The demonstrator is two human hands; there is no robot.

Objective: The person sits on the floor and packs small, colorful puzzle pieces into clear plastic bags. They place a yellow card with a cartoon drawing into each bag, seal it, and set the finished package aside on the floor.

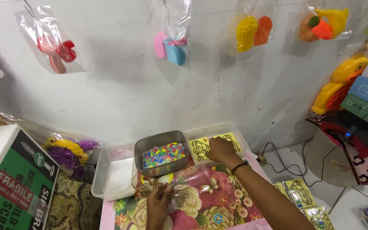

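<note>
— Metal tin point(160, 142) in the middle, I see it packed with small multicoloured pieces. What sits beside it?

— Clear plastic on both sides. I make out an almost bare tub point(112, 172) to its left, and a tray point(239, 133) to its right holding yellow cards point(201, 149) printed with dark line drawings.

— Where are my hands?

— Well apart. My right hand point(220, 150) lies fingers-down on those yellow cards in the tray; I cannot tell whether it grips one. My left hand point(158, 202) is pinched on a clear plastic bag point(188, 181), crinkled and see-through, lying on the floral cloth point(218, 208) just in front of the tin.
</note>
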